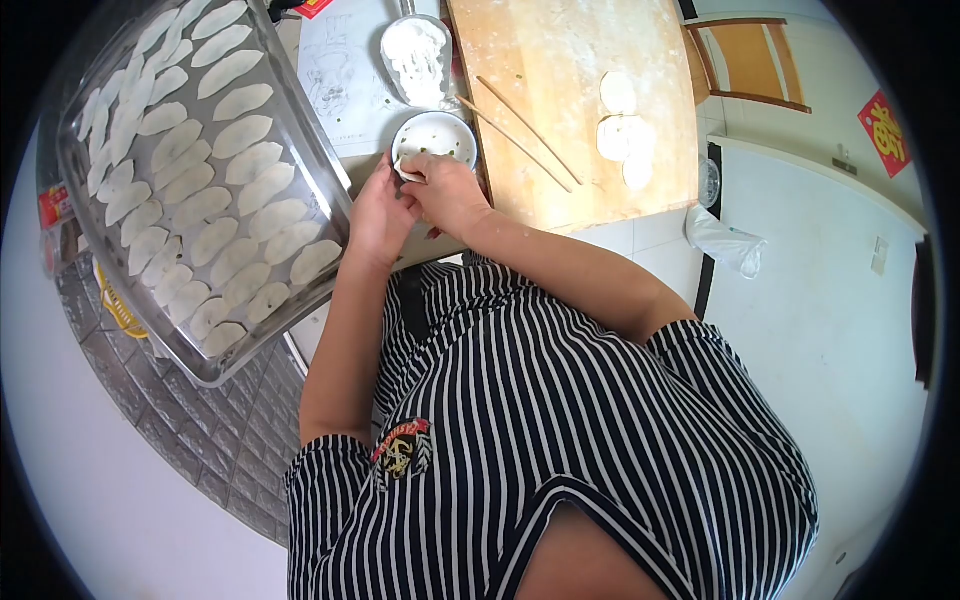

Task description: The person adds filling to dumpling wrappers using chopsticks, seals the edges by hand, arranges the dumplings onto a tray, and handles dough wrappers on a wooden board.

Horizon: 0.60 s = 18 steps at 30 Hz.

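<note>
Both my hands are together in front of my body, at the near rim of a white bowl (464, 135) with green bits in it. A pale dumpling (404, 168) is pinched between them. My left hand (378, 215) closes on its left side, and my right hand (448, 195) presses on it from the right with bent fingers. Part of the dumpling is hidden by the fingers. To the left, a large metal tray (312, 150) holds rows of shaped dumplings (250, 135). Several round dough wrappers (619, 93) lie at the right on the floured wooden board (560, 40).
A pair of chopsticks (517, 132) lies on the board, right of the bowl. Behind the bowl, a scoop (416, 60) holds white flour, beside a printed sheet (335, 85). A wooden chair (752, 62) and a plastic bag (728, 242) are at the right.
</note>
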### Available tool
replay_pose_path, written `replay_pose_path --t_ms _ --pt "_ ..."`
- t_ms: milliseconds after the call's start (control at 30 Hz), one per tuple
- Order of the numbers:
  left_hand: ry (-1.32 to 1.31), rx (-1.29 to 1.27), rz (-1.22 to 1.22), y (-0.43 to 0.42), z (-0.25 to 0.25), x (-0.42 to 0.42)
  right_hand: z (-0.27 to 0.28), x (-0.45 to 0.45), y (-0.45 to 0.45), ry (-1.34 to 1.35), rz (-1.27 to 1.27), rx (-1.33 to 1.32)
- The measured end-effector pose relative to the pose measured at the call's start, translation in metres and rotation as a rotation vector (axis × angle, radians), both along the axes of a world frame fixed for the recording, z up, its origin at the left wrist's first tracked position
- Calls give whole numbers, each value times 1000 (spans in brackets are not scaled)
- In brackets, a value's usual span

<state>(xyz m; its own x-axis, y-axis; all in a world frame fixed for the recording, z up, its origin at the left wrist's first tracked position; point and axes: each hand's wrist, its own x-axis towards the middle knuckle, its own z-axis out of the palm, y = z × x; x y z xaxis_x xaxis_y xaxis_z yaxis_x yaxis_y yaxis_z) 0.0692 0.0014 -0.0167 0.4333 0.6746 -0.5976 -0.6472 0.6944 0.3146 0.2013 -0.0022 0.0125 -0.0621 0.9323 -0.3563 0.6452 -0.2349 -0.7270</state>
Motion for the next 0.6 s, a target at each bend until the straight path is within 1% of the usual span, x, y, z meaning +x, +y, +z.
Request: replay_pose_path --t_ms 133,200,233,333,400,500,533,567,600 --pt "14 9 -12 0 -3 0 1 2 0 2 9 -5" --pt "18 5 -8 0 -1 1 -2 4 -1 -49 47 102" --pt "18 5 -9 -1 -4 1 0 5 1 -50 46 102" --pt "1 16 -7 -1 -8 1 5 8 8 -37 57 28" --pt "38 -8 -16 0 -3 2 5 11 13 -58 139 -12" --pt "43 -32 -6 1 3 4 9 15 17 -32 142 -55" --pt "43 -32 -7 1 2 4 19 15 21 -32 141 -56" --pt "53 -40 -6 1 -2 4 33 16 26 -15 139 -158" --pt "63 -47 -5 0 -5 4 35 17 28 -5 137 -210"
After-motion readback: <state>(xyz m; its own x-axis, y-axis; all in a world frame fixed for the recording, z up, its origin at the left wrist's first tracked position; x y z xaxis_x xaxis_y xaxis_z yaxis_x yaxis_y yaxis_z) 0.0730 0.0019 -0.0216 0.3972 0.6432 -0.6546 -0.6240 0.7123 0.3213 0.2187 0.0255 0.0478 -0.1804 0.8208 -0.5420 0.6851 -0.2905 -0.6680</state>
